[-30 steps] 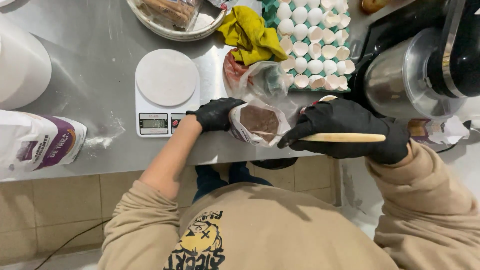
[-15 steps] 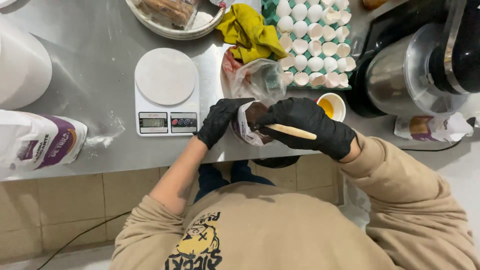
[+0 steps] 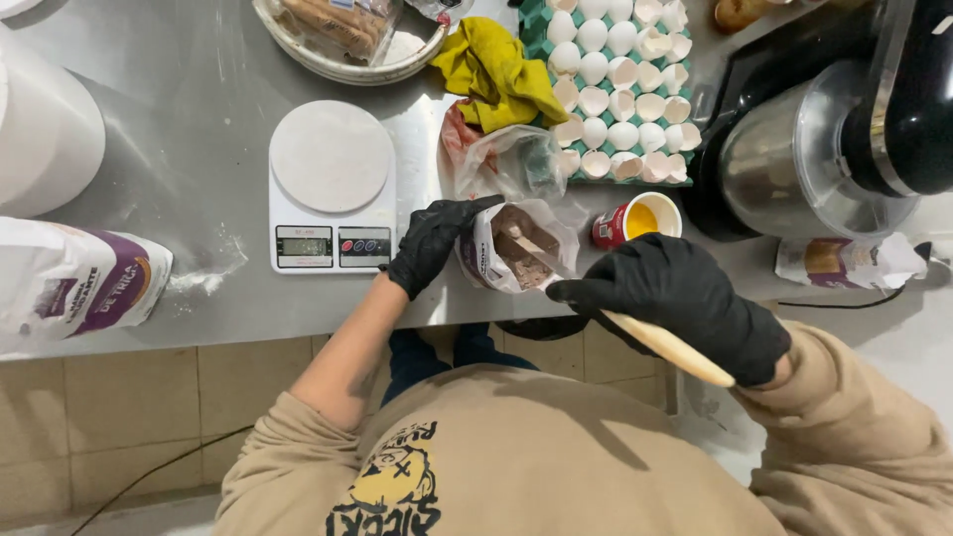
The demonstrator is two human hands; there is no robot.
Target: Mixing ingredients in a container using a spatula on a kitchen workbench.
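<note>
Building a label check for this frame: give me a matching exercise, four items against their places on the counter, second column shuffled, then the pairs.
Items:
1. kitchen scale
2. yellow cloth
3. small cup of yellow liquid
4. bag of brown powder

Places:
A. held open by the left hand
B. between the bag and the mixer bowl
C. beside the egg tray, at its left edge
D. left of the bag, nothing on its round plate

Pairs: 1-D, 2-C, 3-B, 4-A
</note>
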